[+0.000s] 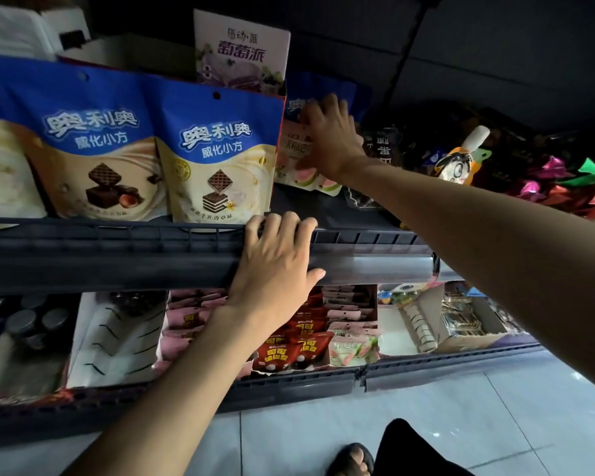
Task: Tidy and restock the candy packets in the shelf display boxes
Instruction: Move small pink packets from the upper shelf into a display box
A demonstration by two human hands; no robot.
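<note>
On the upper shelf my right hand (330,139) reaches in and grips the top of a pale pink candy packet (294,159) printed with pink-and-green sweets, right of the blue wafer bags (217,152). My left hand (275,259) rests on the dark front rail (117,255) of that shelf, fingers curled over its edge. Below, an open display box (352,324) holds more of the pale pink packets, beside a box of red packets (289,348) and a box of pink packets (189,314).
A purple-and-white carton (241,49) stands behind the wafer bags. Dark packets (382,149) and foil-wrapped sweets (564,187) lie to the right on the upper shelf. The lower shelf also carries white cartons (117,338) and dark jars (31,324). Tiled floor (495,424) and my foot (352,460) are below.
</note>
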